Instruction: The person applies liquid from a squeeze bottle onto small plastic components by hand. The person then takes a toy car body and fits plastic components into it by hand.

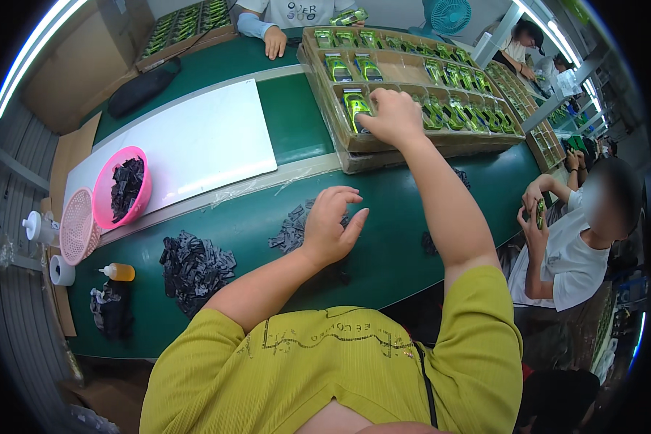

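Note:
My right hand (396,119) reaches over a cardboard tray (349,142) of green toy cars. Its fingers are curled, and the thumb lies against a green toy car (354,107) in the tray's near left corner. Part of the grip is hidden by the hand itself. Over the green table, my left hand (331,226) hovers with its fingers loosely bent and the thumb apart, nothing visible in it. Just behind it lies a small pile of dark grey plastic parts (289,230).
A larger heap of black parts (194,271) lies to the left. A pink basket (146,184) of black pieces, a yellow liquid bottle (119,272) and a white board (217,134) are further left. Across the table is a person's hand (274,43); another person (568,246) sits right.

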{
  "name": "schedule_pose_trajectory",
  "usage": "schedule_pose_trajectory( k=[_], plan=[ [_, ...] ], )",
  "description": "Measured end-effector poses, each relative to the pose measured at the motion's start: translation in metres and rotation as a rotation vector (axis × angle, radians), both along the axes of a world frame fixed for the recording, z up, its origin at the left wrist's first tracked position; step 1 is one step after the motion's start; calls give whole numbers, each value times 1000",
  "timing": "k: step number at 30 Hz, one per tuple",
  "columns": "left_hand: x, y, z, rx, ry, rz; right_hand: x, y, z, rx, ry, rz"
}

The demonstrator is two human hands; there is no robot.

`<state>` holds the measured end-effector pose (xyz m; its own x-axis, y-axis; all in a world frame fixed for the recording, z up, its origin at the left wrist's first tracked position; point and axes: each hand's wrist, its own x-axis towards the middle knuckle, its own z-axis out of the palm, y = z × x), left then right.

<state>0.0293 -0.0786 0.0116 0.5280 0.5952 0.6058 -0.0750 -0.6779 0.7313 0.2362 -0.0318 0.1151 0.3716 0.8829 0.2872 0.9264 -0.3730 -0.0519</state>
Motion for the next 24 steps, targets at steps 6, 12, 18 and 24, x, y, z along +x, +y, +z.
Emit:
schedule_pose_trajectory(
  k=[6, 12, 18, 24],
  plan=[
    [2, -3, 0, -55, 5, -26, -16, 31, 3, -351, -57, -154],
    [1, 0, 3, 15, -15, -9, -22, 33, 13, -407, -76, -166],
    [-3, -2, 4, 13, -8, -47, -17, 20, 2, -259, -3, -164],
    [-3, -4, -3, 21, -19, -66, -25, 17, -3, -208, -143, -115]
  ],
)
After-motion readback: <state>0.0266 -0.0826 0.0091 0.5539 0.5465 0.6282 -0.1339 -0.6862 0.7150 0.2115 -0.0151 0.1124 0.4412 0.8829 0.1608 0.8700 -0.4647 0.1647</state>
